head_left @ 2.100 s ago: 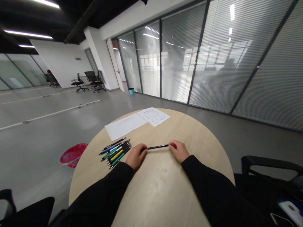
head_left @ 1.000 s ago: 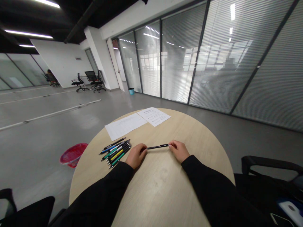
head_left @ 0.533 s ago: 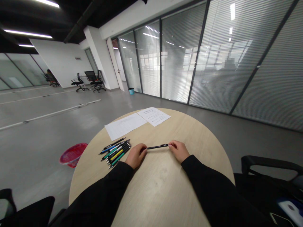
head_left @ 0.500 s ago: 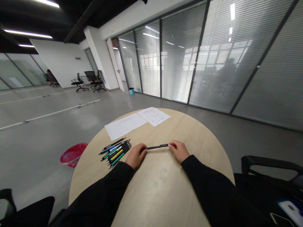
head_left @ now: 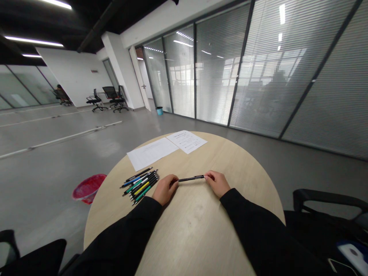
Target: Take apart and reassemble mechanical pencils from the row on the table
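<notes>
A black pen (head_left: 191, 178) stretches sideways between my two hands, just over the round wooden table (head_left: 189, 226). My left hand (head_left: 166, 189) pinches its left end between thumb and fingers. At the opposite end, the one by the clip, my right hand (head_left: 217, 183) has its thumb and fingertips closed on the pen. Left of my left hand lies a loose pile of pens (head_left: 140, 185), mostly black with blue, green, yellow and white parts.
Two printed paper sheets (head_left: 152, 152) lie at the table's far side. A red basin (head_left: 88, 188) is on the floor to the left. Black chairs (head_left: 324, 214) stand close by at both sides. Glass partitions (head_left: 215, 73) with blinds line the room beyond.
</notes>
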Motion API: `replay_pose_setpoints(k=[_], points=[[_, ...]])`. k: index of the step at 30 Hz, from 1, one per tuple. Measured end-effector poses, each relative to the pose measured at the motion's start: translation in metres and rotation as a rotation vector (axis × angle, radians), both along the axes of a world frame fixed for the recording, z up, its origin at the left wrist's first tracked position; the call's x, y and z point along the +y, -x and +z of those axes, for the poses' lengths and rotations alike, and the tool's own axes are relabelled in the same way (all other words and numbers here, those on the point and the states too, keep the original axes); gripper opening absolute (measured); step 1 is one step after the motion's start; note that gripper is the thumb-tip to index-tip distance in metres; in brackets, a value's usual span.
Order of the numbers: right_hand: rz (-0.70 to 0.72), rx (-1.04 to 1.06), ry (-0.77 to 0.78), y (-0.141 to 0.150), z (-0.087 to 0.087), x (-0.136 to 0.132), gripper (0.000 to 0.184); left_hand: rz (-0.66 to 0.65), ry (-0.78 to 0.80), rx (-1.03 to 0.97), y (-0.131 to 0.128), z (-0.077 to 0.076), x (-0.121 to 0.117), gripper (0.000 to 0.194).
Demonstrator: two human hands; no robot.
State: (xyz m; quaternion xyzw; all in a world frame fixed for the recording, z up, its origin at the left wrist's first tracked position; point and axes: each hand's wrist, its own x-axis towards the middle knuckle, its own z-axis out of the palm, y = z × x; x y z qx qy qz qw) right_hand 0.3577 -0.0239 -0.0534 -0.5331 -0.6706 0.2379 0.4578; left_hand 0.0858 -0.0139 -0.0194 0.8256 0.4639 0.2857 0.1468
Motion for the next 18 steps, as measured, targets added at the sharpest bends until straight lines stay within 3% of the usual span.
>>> replay_pose_setpoints(k=[18], points=[[-0.02,0.056,-0.004,0.0001,-0.0015,0.0007,0.016,-0.01,0.006,0.005,-0.0015,0.0047,-0.0017,0.015]])
